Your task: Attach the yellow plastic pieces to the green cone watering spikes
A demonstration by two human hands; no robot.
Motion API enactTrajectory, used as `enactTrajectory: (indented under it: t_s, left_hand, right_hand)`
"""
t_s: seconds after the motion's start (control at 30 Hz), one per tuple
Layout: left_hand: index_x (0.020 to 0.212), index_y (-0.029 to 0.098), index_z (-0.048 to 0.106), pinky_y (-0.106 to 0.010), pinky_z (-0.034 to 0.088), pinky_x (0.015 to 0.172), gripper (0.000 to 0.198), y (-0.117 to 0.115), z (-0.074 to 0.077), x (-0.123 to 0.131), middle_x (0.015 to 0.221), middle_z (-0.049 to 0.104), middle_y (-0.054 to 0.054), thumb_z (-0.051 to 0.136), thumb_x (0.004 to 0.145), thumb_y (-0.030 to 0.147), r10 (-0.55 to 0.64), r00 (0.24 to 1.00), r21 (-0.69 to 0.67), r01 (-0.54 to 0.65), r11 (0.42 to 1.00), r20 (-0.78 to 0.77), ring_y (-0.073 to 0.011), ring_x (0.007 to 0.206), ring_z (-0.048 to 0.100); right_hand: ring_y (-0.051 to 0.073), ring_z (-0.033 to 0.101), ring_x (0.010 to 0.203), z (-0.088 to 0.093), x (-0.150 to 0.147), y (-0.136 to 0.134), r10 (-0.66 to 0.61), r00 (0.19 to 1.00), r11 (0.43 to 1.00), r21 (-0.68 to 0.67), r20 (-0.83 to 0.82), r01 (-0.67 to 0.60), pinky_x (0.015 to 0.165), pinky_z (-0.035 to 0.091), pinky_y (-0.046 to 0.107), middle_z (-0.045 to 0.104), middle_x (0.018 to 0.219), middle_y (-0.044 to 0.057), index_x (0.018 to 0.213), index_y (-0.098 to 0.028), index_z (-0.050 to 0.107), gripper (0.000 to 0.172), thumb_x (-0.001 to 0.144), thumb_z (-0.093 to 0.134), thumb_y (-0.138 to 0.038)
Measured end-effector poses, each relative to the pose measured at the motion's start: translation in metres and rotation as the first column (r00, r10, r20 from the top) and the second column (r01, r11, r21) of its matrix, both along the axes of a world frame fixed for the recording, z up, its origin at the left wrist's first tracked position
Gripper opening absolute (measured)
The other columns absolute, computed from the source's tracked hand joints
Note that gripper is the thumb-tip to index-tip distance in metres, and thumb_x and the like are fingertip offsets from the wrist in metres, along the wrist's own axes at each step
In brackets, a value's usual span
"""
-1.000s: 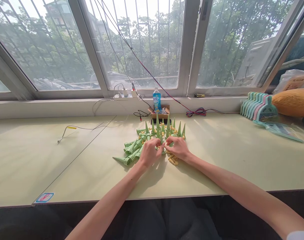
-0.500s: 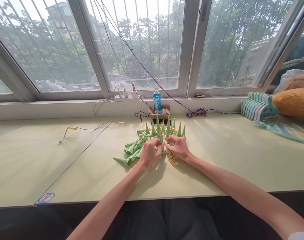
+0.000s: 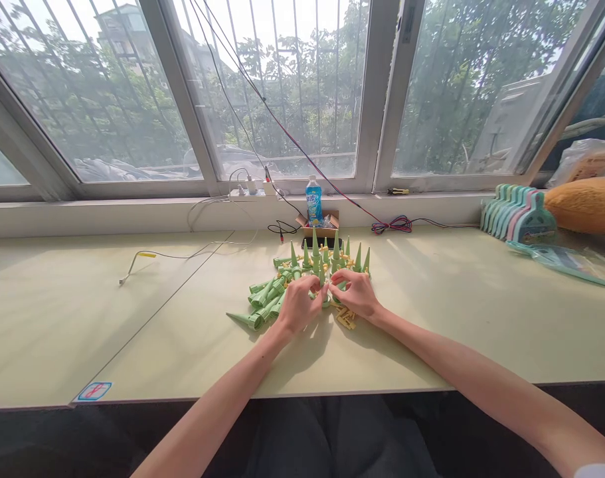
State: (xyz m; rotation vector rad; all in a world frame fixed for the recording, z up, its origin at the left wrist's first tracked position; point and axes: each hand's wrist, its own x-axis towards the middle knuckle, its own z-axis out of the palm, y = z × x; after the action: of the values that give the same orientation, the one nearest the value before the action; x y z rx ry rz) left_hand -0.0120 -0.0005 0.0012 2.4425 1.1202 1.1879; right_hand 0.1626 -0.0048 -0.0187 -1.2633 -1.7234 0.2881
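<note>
My left hand (image 3: 302,302) is closed around a green plastic cone (image 3: 321,273) that stands upright on the table. Right beside it, my right hand (image 3: 354,292) pinches at the cone's side; whatever its fingertips hold is too small and hidden to name. Several green cones (image 3: 267,295) lie on their sides left of my left hand. Behind both hands, more green cones (image 3: 315,247) stand upright with small yellow pieces among them. A little heap of yellow plastic pieces (image 3: 346,318) lies just below my right hand.
A blue-labelled bottle (image 3: 313,202) stands in a small cardboard box (image 3: 329,232) at the back, with a dark flat object before it. Bundled cable (image 3: 392,224) lies right of it. A row of pastel plastic items (image 3: 518,212) stands far right. A thin wire (image 3: 137,259) crosses the left side.
Both hands stay at the same cone with hardly any movement. The whole view has shifted very slightly.
</note>
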Motion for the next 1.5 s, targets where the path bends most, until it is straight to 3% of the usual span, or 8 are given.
enactTrajectory:
  t_s: [0.43,0.6,0.83,0.97,1.17,1.5]
  left_hand:
    - [0.067,0.018,0.053,-0.028,0.044,0.065,0.026,0.0,0.0,-0.001,0.069,0.062,-0.001,0.055,0.09,0.032,0.011,1.0,-0.009,-0.011,1.0,-0.002,-0.0143,0.064,0.057]
    - [0.067,0.017,0.054,-0.027,0.043,0.065,0.026,0.0,0.002,-0.001,0.067,0.063,0.0,0.055,0.089,0.031,-0.018,0.999,-0.048,0.016,0.999,-0.028,-0.0131,0.062,0.057]
    - [0.067,0.018,0.055,-0.027,0.043,0.066,0.025,0.0,0.005,-0.003,0.069,0.065,0.0,0.055,0.089,0.03,-0.055,0.996,-0.039,0.052,0.998,-0.075,-0.0131,0.063,0.058]
    - [0.071,0.018,0.056,-0.028,0.043,0.068,0.021,0.001,0.007,-0.006,0.072,0.066,0.0,0.057,0.088,0.03,-0.102,0.988,-0.019,0.1,0.995,-0.12,-0.0141,0.066,0.058]
    - [0.071,0.018,0.056,-0.027,0.043,0.067,0.018,0.005,0.005,-0.008,0.07,0.065,0.0,0.058,0.087,0.026,-0.137,0.977,0.018,0.142,0.99,-0.162,-0.0152,0.068,0.058]
    - [0.071,0.019,0.05,-0.025,0.043,0.063,0.023,0.008,0.007,-0.007,0.068,0.063,0.002,0.052,0.091,0.03,-0.126,0.992,-0.053,0.126,0.991,0.006,-0.0118,0.062,0.057]
  right_hand:
    - [0.018,0.069,0.08,0.004,0.0,-0.002,0.037,0.994,0.999,0.013,-0.105,-0.036,0.059,0.05,0.025,0.074,0.084,0.003,0.084,-0.02,0.067,0.014,0.084,0.062,-0.033]
    - [0.011,0.056,0.051,0.011,0.006,-0.004,0.057,0.992,0.996,0.07,-0.113,-0.05,0.052,0.046,0.026,0.074,0.085,0.006,0.089,-0.017,0.067,0.021,0.087,0.06,-0.037]
    - [0.011,0.058,0.053,0.017,0.014,-0.009,0.131,0.985,0.988,0.102,-0.116,-0.119,0.051,0.046,0.025,0.071,0.09,0.007,0.094,-0.016,0.065,0.02,0.09,0.058,-0.033]
    - [0.011,0.059,0.054,0.014,0.017,-0.017,0.197,0.971,0.98,0.065,-0.134,-0.19,0.049,0.045,0.024,0.068,0.09,0.007,0.102,-0.016,0.063,0.022,0.091,0.056,-0.034]
    - [0.009,0.052,0.05,0.004,0.013,-0.022,0.169,0.982,0.979,0.132,-0.087,-0.156,0.048,0.043,0.024,0.069,0.087,0.006,0.096,-0.016,0.063,0.017,0.092,0.053,-0.029]
    - [0.008,0.049,0.048,0.009,0.009,-0.027,0.127,0.989,0.982,0.153,-0.073,-0.115,0.049,0.042,0.024,0.068,0.08,0.004,0.093,-0.017,0.063,0.016,0.092,0.054,-0.03]
